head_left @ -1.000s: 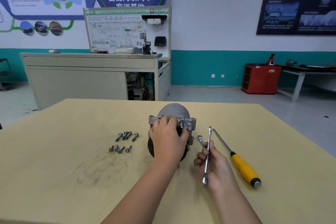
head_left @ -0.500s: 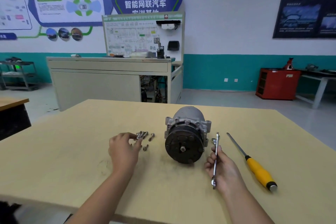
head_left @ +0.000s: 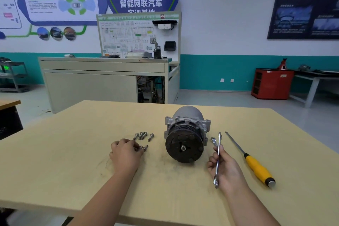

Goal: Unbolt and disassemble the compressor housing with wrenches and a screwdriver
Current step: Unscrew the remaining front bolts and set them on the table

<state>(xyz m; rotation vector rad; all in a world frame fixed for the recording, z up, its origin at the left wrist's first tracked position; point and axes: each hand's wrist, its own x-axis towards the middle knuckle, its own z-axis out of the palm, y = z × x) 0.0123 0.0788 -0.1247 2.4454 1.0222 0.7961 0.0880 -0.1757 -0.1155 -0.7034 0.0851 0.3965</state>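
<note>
Head view, the only one.

- Compressor (head_left: pixel 185 139) lies on its side near the middle of the tabletop (head_left: pixel 73 152). Its dark pulley face with a centre nut points toward us, and the grey housing runs away behind it. No hand is on it.
- Left grip (head_left: pixel 125 156) is down on the tabletop, well left of the compressor, knuckles up and fingers bent. Its fingertips sit at the near end of a cluster of loose bolts (head_left: pixel 143 135). Four bolts lie in a row just beyond the fingers, and two or three more lie right at the fingertips. We cannot tell whether the fingers pinch one or merely touch.
- Right grip (head_left: pixel 226 169) is just right of the compressor and closed round a slim wrench (head_left: pixel 218 159). The shaft runs across the curled fingers with the thumb side over it. One end of the wrench points away from us and the other sticks out below the palm.
- Second wrench (head_left: pixel 213 141) lies flat between the compressor and the held one. Only its head shows.
- Screwdriver (head_left: pixel 256 167) with a yellow handle lies right of the right grip. Its blade angles away and left. Nothing touches it.
- Beyond the tabletop we see a grey bench (head_left: pixel 102 79) carrying a wiring board (head_left: pixel 137 36), and a red cabinet (head_left: pixel 271 84) against the teal-banded wall.
</note>
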